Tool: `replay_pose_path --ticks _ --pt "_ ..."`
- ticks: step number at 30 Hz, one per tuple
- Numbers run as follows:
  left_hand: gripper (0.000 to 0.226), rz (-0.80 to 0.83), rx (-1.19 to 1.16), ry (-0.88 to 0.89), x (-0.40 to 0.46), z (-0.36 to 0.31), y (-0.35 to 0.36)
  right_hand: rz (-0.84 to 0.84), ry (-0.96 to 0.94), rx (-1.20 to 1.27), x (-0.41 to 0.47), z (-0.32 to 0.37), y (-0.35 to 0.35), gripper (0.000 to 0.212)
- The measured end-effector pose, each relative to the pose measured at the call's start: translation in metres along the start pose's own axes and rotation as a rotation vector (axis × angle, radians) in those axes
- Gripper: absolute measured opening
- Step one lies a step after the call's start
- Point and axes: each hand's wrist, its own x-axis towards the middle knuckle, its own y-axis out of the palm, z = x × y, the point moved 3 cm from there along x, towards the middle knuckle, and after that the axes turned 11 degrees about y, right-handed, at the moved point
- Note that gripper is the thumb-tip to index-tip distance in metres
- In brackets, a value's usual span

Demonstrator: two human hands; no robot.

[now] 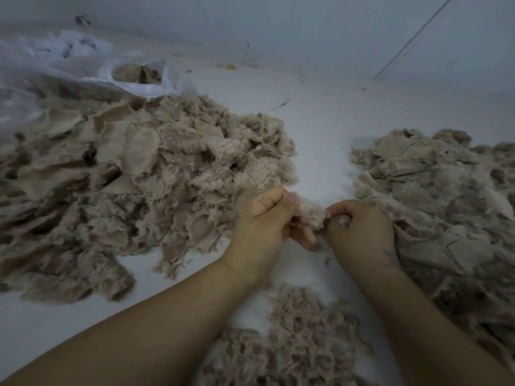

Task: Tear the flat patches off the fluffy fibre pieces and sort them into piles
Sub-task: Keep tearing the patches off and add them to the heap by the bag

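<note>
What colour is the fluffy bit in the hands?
Pale beige-brown fluffy piece, seen best in the head view.

Two hands are showing: the left hand (259, 218) and the right hand (359, 232). One fibre piece (312, 214) is sitting between them. Three beige piles are lying on one white table (320, 121): a left pile (133, 176), a right pile (440, 196) and a near pile (292, 344). One clear plastic bag (69, 68) is lying at the far left. The pieces within each pile are overlapping too much to count.
</note>
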Motion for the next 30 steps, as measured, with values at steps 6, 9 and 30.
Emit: replay_pose_path --ticks 6,9,30 --pt "0.032 -0.128 0.101 0.091 0.004 -0.006 -0.012 -0.027 -0.054 -0.085 -0.008 0.009 -0.007 0.024" --pt "0.032 -0.110 0.330 0.132 0.003 -0.002 -0.014 -0.102 -0.232 -0.155 -0.020 0.014 -0.003 0.035" --pt "0.031 -0.065 0.586 0.266 0.005 -0.010 -0.011 0.408 0.065 0.865 -0.022 0.014 0.015 0.012"
